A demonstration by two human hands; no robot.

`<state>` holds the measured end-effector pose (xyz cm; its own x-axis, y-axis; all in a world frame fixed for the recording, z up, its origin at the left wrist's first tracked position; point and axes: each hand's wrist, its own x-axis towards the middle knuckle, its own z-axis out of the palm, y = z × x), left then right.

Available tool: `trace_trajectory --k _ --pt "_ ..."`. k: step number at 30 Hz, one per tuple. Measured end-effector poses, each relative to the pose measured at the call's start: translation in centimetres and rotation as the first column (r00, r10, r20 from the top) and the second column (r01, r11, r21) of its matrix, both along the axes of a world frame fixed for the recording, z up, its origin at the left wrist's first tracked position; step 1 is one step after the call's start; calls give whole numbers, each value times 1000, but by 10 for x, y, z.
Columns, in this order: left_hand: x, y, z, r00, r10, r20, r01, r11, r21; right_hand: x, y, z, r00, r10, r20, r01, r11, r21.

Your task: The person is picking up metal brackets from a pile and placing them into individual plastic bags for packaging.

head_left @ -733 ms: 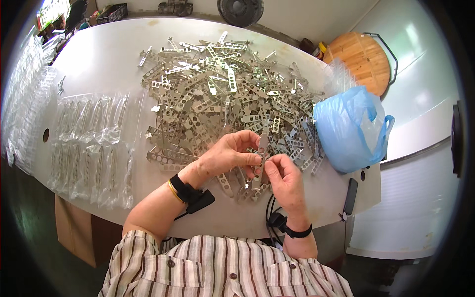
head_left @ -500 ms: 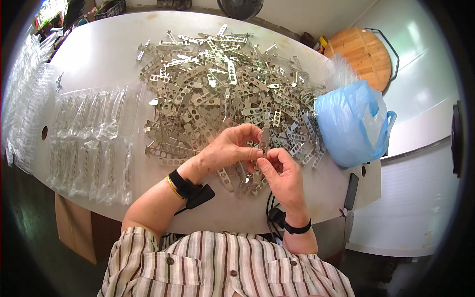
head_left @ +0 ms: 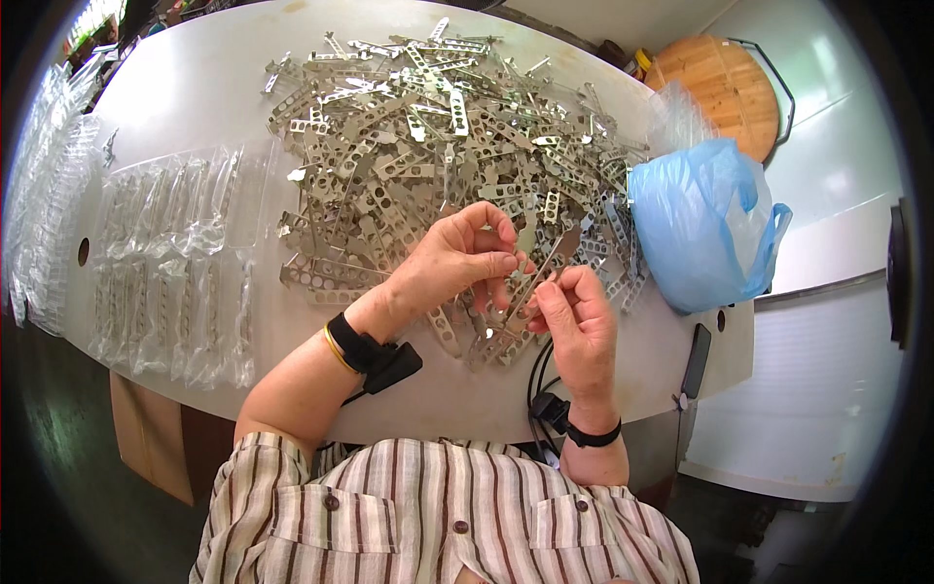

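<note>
Metal strips (head_left: 404, 169) heaped loose on white table (head_left: 209, 73): snag risk IMO, tangle's right there.
Watching remotely, I've got forearms (head_left: 300, 386) angled in; L hand (head_left: 449, 259) thumb & index apart, can't tell if it's gripping; R hand (head_left: 584, 329) looks pinched nearly closed on one tilted strip (head_left: 561, 250) btwn hands, which could slip if that small pinch loosens.

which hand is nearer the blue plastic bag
Right. The right hand is apart from the blue plastic bag, just left of its near end; the left hand is farther left.
</note>
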<state>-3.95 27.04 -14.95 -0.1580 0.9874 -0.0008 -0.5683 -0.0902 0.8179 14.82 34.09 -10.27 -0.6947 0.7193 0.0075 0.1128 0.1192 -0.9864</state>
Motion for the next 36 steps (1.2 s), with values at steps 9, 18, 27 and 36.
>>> trace_trajectory --k 9,18,27,36 --pt "1 1 -1 999 15 -49 -16 999 -34 4 6 6 999 -37 33 36 999 32" --pt "3 1 0 997 58 -55 -60 997 -38 2 3 5 995 25 98 -30 998 51" --pt "1 1 -4 999 24 -39 -27 997 -74 1 2 6 989 56 140 -59 998 17" --pt "0 1 -6 999 -3 -37 -1 996 -94 1 2 6 984 56 170 -58 998 8"
